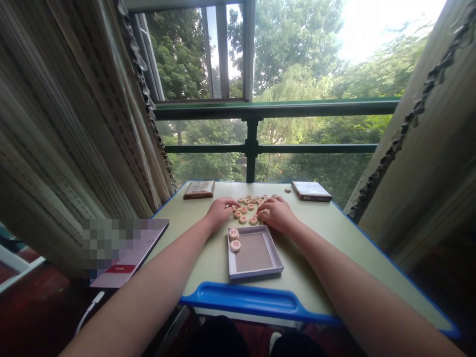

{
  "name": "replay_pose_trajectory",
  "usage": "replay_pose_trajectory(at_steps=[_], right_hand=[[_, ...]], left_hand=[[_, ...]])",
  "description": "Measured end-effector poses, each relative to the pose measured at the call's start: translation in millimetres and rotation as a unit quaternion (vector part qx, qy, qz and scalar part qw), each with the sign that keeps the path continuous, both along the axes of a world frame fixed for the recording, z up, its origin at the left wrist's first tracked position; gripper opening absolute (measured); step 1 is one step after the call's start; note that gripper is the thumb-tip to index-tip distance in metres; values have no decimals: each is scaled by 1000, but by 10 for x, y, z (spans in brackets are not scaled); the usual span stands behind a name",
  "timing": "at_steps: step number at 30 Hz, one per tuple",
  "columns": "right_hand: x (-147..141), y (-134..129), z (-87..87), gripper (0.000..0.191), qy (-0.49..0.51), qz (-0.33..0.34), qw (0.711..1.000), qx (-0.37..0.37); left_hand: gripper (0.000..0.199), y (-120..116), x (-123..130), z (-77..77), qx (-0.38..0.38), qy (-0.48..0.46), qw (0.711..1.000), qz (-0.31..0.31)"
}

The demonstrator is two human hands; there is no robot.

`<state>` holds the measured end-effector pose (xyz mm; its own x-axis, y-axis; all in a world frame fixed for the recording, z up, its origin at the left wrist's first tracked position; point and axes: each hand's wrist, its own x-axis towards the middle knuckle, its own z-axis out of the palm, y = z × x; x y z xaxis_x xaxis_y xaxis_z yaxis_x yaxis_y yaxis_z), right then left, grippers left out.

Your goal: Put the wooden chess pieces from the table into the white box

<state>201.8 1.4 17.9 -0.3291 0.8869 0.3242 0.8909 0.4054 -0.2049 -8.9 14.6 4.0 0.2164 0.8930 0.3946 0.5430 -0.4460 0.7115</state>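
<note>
Several round wooden pieces with characters [251, 207] lie loosely grouped on the table, between my two hands. My left hand [222, 213] is at the group's left edge, its curved fingers reaching to the pieces; whether it grips one is too small to tell. On the right side, my right hand [277, 212] rests over the pieces with bent fingers, and its fingertips are partly hidden. Nearer to me stands a shallow open box [273, 248]. Inside its left edge lie a piece with a red character [233, 233] and, just below, another red-marked piece [235, 245].
A brown-edged box [199, 190] sits at the table's back left, a pale flat box [311, 191] at the back right. One loose piece [287, 190] lies near the latter. The table has a blue front tray [245, 296]. A laptop-like panel [130, 258] is at left.
</note>
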Motion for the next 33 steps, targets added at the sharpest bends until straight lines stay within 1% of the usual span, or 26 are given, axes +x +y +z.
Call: replay_pose_trajectory(at_steps=[3,6,8,11,14,17,20,22,25,28,30,33], right_hand=[[-12,-3,2,27,-6,7,1000,-2],[-31,-20,17,24,-4,16,1000,-13],[-40,-28,22,22,9,7,1000,-14],[-42,-27,5,18,41,3,999,-17],[-36,-13,-25,15,69,0,997,-28],[-33,-5,-36,14,78,-3,996,-39],[-35,-10,-16,17,98,-12,994,-40],[-37,-19,10,20,127,-12,991,-37],[-47,-43,53,18,193,13,980,-48],[-76,-95,91,21,272,43,958,-85],[-109,-150,113,22,319,66,940,-104],[-165,-236,139,21,364,98,918,-126]], left_hand=[[33,13,-28,-24,31,64,997,-8],[32,-16,-29,-17,9,99,995,-22],[33,-35,-25,-6,-10,101,995,-12],[34,-39,-27,0,-17,99,995,-1],[30,-30,-33,-4,-9,98,995,-10],[29,-38,-24,1,-6,97,995,-35],[32,-51,-13,7,-17,113,992,-58],[32,-45,-17,1,-18,111,992,-55],[30,-25,-42,-7,2,87,996,-33],[28,-38,-58,37,21,67,997,-18],[30,-84,-46,103,21,49,998,-24],[37,-188,3,211,8,21,998,-62]])
